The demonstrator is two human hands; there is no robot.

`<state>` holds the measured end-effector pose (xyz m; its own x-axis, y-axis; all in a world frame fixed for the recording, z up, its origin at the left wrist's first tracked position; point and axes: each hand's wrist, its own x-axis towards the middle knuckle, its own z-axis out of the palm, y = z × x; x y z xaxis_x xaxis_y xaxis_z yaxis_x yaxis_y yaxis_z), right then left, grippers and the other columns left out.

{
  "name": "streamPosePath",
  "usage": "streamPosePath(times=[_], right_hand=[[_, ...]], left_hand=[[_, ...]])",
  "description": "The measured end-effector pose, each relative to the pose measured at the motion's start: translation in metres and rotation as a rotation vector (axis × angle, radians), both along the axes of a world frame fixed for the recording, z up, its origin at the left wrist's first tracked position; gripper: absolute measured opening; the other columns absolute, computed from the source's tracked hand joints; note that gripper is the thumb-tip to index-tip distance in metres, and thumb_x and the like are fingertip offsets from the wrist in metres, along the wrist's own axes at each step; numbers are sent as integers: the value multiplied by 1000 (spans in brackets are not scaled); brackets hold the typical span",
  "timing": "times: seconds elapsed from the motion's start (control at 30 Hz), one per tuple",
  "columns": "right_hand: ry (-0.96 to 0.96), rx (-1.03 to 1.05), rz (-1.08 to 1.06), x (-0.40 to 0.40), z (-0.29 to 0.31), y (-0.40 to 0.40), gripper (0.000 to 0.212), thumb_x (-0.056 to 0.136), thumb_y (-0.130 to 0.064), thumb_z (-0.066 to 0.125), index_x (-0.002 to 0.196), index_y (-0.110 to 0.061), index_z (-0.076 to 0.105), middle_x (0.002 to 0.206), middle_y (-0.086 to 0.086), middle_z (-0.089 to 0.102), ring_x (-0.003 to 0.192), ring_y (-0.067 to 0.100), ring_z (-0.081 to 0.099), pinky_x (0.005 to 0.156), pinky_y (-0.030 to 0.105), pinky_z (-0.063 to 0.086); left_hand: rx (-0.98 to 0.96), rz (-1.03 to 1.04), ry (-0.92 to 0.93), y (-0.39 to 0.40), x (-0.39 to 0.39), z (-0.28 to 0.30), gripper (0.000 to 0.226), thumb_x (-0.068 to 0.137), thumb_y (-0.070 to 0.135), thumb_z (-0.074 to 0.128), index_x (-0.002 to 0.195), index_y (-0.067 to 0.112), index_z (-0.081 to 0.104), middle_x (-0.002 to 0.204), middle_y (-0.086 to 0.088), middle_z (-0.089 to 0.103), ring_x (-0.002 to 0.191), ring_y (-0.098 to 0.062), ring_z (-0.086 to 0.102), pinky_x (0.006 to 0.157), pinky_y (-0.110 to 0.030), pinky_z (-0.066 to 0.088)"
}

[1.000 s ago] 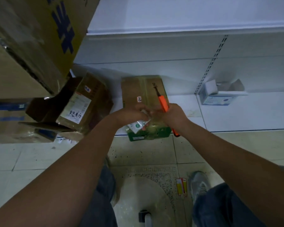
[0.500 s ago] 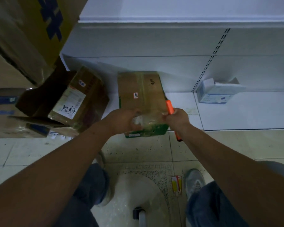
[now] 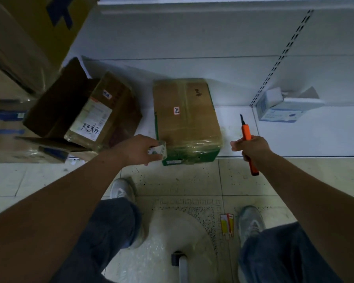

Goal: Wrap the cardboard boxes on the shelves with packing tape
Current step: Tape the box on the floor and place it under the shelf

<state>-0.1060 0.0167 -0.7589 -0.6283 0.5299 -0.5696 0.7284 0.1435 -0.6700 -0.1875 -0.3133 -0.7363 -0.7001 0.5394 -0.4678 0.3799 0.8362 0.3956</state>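
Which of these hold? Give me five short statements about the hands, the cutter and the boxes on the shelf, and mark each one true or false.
1. The right hand grips an orange utility knife with its blade pointing away from the person. True.
2. The left hand is empty. False: it holds a roll of clear packing tape.
3. The middle cardboard box has glossy tape over its near end. True.
4. The knife blade is touching the middle cardboard box. False: it is held apart, to the box's right.
5. The small white box sits left of the middle cardboard box. False: it sits to the right.
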Motion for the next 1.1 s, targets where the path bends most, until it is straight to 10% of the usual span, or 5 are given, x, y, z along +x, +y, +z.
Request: streamPosePath(times=[0.2, 0.4, 0.93, 1.1], right_hand=[[-53, 13, 51, -8, -15, -9, 18, 79, -18, 79, 88, -7, 67, 93, 16, 72, 59, 18, 52, 63, 33, 50], [-38, 52, 96, -17, -18, -7, 16, 80, -17, 78, 87, -9, 67, 79, 12, 64, 58, 18, 52, 57, 29, 47], [-55, 47, 40, -23, -50, -4, 18, 89, -27, 72, 86, -11, 64, 98, 10, 73, 59, 13, 54, 64, 27, 51], [-69, 114, 25, -29, -49, 6, 22, 81, -23, 79, 91, -5, 71, 76, 7, 69, 54, 14, 55, 56, 24, 48]], left_hand=[[-114, 45, -24, -2, -6, -3, 24, 97, 43, 59, 105, 20, 63, 69, 5, 66, 44, 9, 52, 42, -5, 35], [-275, 107, 85, -27, -18, -11, 64, 81, 84, 38, 76, 25, 63, 63, -1, 68, 57, -16, 69, 69, -39, 61], [-259, 133, -3, -10, -27, -41, 33, 99, 54, 46, 99, 25, 60, 82, 2, 65, 69, -13, 66, 60, -26, 51], [-391, -30, 126, 8, -29, -49, 43, 102, 45, 44, 122, 11, 62, 114, -12, 67, 102, -28, 63, 85, -37, 48]])
